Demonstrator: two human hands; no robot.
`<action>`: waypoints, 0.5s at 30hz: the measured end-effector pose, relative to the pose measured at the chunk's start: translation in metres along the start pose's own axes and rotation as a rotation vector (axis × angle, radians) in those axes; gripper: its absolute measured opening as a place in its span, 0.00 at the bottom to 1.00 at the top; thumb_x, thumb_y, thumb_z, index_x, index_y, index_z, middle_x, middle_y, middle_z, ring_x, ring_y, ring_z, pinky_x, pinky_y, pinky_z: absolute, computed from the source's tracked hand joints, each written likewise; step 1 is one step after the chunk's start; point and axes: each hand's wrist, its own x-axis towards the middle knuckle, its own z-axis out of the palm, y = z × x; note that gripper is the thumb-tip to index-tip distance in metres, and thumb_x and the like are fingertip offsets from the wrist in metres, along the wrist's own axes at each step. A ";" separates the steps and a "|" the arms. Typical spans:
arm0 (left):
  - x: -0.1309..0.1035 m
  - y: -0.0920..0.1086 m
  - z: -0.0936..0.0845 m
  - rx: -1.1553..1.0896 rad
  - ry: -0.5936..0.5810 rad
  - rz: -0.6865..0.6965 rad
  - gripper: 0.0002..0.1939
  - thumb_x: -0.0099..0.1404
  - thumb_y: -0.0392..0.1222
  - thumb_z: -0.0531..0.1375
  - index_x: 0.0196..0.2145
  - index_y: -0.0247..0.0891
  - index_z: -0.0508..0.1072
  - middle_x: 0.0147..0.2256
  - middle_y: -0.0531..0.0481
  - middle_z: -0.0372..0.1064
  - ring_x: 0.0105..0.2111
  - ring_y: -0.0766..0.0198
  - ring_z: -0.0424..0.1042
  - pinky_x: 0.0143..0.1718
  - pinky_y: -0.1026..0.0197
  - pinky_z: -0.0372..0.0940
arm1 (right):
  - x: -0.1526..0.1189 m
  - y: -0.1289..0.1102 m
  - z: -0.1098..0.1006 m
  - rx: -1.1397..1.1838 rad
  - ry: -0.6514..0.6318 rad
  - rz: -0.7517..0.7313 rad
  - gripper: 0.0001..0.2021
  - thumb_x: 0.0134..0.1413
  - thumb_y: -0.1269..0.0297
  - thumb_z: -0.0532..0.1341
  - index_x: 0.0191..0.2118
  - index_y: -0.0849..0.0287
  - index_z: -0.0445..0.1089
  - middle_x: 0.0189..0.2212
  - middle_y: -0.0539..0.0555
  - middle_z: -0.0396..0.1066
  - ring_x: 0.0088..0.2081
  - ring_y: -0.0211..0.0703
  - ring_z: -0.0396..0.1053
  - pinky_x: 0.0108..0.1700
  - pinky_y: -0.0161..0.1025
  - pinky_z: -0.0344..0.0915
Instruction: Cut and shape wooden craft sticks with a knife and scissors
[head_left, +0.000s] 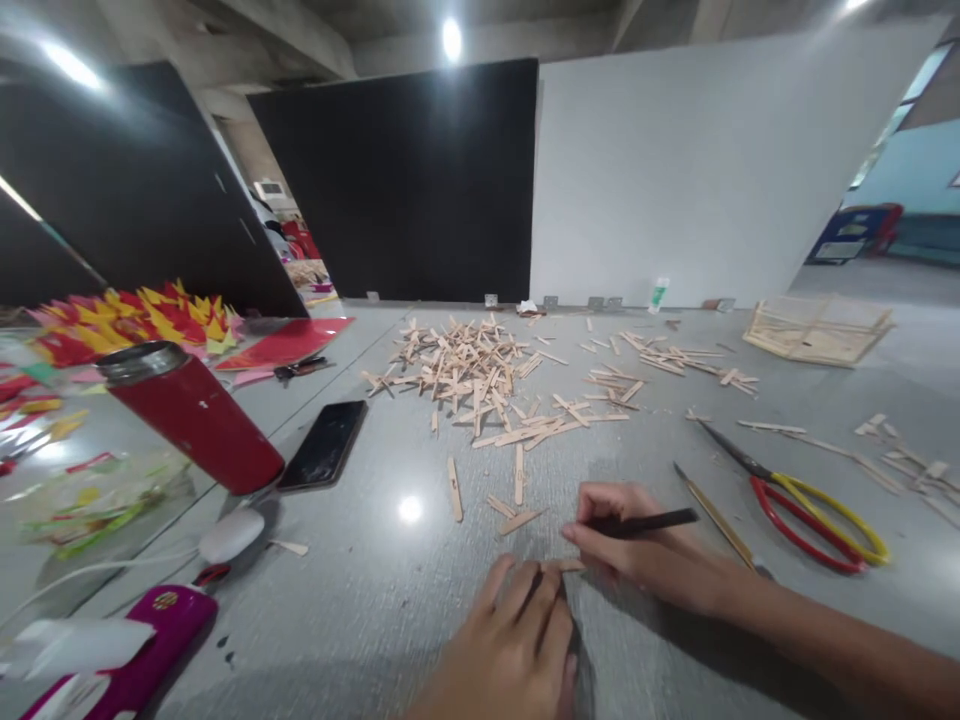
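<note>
My left hand rests on the grey table with its fingers bent, pinning down a small wooden craft stick. Most of that stick is hidden under the fingers. Just beyond it, my right hand is closed around a slim black pen-like tool; its tip does not show. Right of that hand lie a pointed wooden-handled tool and scissors with red and yellow handles. Ahead of my hands are a few loose sticks and a large heap of craft sticks.
On the left stand or lie a red flask, a phone, a white mouse-shaped device, a purple glue gun-like object and folded paper pieces. A small stick frame and a glue stick are farther back.
</note>
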 end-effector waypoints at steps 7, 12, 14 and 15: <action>0.008 0.007 -0.003 -0.096 -0.079 -0.040 0.12 0.80 0.43 0.59 0.52 0.33 0.79 0.57 0.40 0.83 0.54 0.48 0.80 0.60 0.45 0.72 | -0.009 0.019 -0.043 -0.287 0.157 -0.190 0.13 0.72 0.57 0.63 0.33 0.53 0.68 0.26 0.48 0.66 0.29 0.42 0.59 0.33 0.42 0.55; 0.012 0.007 -0.006 -0.119 -0.099 -0.026 0.11 0.81 0.40 0.59 0.52 0.33 0.80 0.56 0.41 0.83 0.55 0.50 0.78 0.62 0.46 0.70 | -0.016 0.017 -0.058 -0.317 0.180 -0.223 0.16 0.73 0.51 0.62 0.32 0.51 0.70 0.29 0.51 0.70 0.32 0.47 0.62 0.38 0.44 0.60; 0.011 0.007 -0.005 -0.098 -0.073 -0.017 0.11 0.81 0.39 0.58 0.51 0.33 0.80 0.55 0.41 0.83 0.53 0.51 0.79 0.62 0.47 0.69 | -0.020 0.012 -0.051 -0.283 0.186 -0.169 0.16 0.71 0.49 0.66 0.33 0.52 0.72 0.28 0.50 0.72 0.31 0.45 0.63 0.35 0.42 0.60; 0.011 0.006 -0.004 -0.080 -0.060 -0.008 0.11 0.81 0.39 0.58 0.51 0.32 0.80 0.55 0.40 0.83 0.53 0.51 0.79 0.62 0.48 0.69 | -0.022 0.009 -0.045 -0.253 0.179 -0.129 0.17 0.70 0.48 0.67 0.33 0.53 0.72 0.27 0.50 0.72 0.30 0.44 0.63 0.33 0.41 0.58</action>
